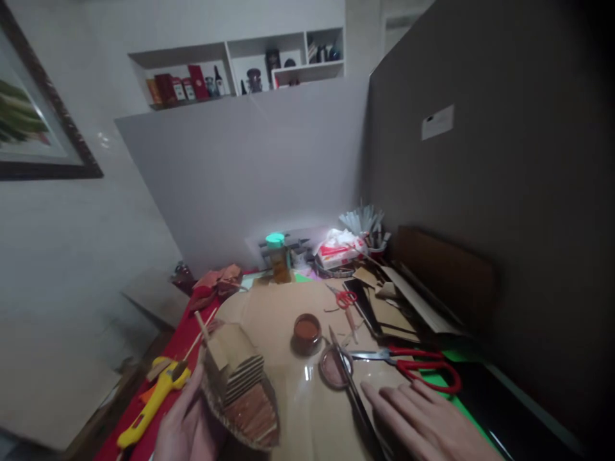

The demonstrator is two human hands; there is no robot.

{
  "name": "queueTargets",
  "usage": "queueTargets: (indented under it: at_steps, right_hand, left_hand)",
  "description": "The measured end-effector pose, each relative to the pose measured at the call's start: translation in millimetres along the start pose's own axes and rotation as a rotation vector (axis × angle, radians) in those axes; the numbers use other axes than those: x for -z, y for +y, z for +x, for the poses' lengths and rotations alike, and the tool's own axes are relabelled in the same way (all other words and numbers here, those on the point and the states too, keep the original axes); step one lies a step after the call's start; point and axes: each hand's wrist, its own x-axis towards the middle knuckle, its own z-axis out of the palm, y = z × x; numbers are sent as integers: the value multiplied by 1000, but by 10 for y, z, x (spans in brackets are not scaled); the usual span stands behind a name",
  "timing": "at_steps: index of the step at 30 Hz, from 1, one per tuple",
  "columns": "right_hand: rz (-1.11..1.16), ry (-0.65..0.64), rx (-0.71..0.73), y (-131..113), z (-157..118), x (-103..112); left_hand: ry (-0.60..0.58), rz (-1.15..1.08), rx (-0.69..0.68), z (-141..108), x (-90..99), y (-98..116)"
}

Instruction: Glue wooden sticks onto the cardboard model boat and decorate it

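Note:
At the lower left, my left hand is wrapped round the side of a small boat-shaped model, with a cardboard cabin, ridged steps and a reddish-brown deck. My right hand is at the lower right, fingers stretched out and apart, holding nothing. Just left of its fingertips a dark, thin brush lies across a round lid. Beyond the lid stands an open jar of brown paint. Large scissors with red handles lie just past my right hand.
A yellow glue gun rests on red cloth at left. Farther back are a jar with a green lid, a tissue pack and small scissors. Cardboard pieces lie at right. Grey panels stand behind and at right.

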Motion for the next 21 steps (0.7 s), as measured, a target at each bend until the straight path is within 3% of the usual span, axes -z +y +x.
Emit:
queueTargets:
  at_steps: [5, 9, 13, 21]
  right_hand:
    - [-31, -24, 11, 57, -134, -18]
    - [-18, 28, -18, 39, -64, 65]
    - [73, -15, -56, 39, -4, 108]
    - [131, -47, -150, 26, -201, -2]
  left_hand:
    - [-3, 105, -5, 17, 20, -28]
    - [-65, 278, 9, 21, 58, -19]
    - [-146, 488, -22, 50, 109, -38]
    - [7, 808, -264, 133, 189, -24]
